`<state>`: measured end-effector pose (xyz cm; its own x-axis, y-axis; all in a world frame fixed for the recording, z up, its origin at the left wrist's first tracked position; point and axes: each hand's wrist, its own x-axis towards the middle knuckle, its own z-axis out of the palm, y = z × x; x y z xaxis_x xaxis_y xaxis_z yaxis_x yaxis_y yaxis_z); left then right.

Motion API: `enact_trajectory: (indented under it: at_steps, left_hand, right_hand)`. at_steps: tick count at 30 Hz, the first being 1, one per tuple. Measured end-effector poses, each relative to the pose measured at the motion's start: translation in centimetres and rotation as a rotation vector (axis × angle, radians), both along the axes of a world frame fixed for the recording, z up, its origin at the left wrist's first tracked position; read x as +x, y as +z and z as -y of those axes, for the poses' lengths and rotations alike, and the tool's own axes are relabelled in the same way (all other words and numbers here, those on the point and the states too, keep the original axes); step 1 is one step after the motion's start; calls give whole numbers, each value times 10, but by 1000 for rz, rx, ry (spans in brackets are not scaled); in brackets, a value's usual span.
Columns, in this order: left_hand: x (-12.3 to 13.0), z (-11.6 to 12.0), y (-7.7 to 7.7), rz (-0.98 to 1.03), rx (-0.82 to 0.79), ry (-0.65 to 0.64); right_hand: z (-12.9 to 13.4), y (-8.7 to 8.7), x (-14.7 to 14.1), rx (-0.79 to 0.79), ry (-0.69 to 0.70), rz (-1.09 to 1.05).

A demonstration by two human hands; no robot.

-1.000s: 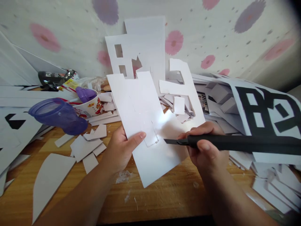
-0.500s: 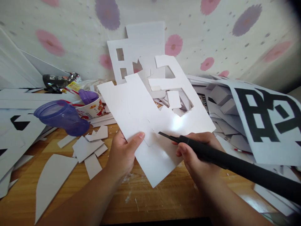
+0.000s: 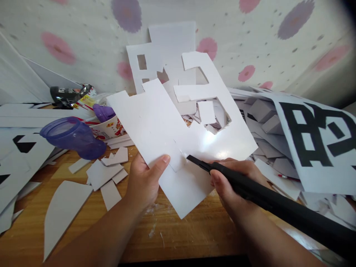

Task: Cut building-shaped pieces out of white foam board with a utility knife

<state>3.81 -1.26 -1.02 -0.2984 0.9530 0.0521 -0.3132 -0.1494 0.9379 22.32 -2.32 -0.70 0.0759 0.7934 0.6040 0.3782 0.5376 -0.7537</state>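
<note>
My left hand (image 3: 148,178) is closed on the lower left edge of a white foam board (image 3: 139,126), thumb on its face. The board is tilted up off the table and has angular openings cut through its upper right part. In my right hand (image 3: 236,181) is a long black tool with a narrow blade-like tip, a craft knife (image 3: 267,200) by its look. Its tip is at the board's face, beside thin cut lines near my left thumb. Whether the tip has gone into the board I cannot tell.
Foam board scraps (image 3: 102,174) lie on the wooden table (image 3: 150,237) at left. Behind them stand a purple translucent cup (image 3: 72,137) and a paper tub (image 3: 108,128). A cut-out board (image 3: 172,37) leans at the back. At right, a sheet with black characters (image 3: 308,178) rests over piled offcuts.
The board's far end has risen a little and tilted toward me. The knife tip has shifted slightly along the cut line, which shows longer. My left hand keeps its hold.
</note>
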Motion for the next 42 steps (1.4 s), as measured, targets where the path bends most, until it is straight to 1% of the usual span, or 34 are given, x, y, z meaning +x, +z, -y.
enact_trajectory:
  at_steps: [3,7,12,15,17,19,21,23,25,27,30,32,35,39,42]
  left_hand:
    - [0,0,1,-4,6,12]
    - [2,-1,5,19,23,41]
    - [3,-2,6,27,38,70]
    - [3,-2,5,38,47,71]
    - [2,-3,5,51,32,45]
    - [1,-3,5,66,13,10]
    - [1,-4,4,89,0,-25]
    - [1,-3,4,116,-17,-67]
    - [2,-2,4,142,-44,-116]
    - [4,-1,5,169,-71,-149]
    - [5,1,6,213,-101,-174]
    - [5,2,7,223,-109,-194]
    - [6,2,7,199,-98,-219]
    - [7,3,3,144,-70,-221]
    - [7,4,-4,70,-42,-191]
  right_hand:
    - [-1,6,1,97,-55,91]
    - [-1,16,3,156,-33,221]
    - [-2,18,2,164,-18,215]
    - [-2,14,1,146,-8,171]
    - [-2,10,1,125,-16,119]
    - [-4,5,0,92,-33,11]
    - [-6,0,-1,49,-37,-146]
    - [-9,-3,-1,-12,11,-283]
    - [-11,-5,-1,-35,90,-348]
    - [-12,-7,-3,2,156,-318]
    - [-12,-9,-6,82,197,-219]
    - [-12,-10,-9,131,196,-209]
    - [-13,-10,-13,239,150,-198]
    - [-13,-6,-16,301,108,35]
    - [-12,-3,-19,294,98,94]
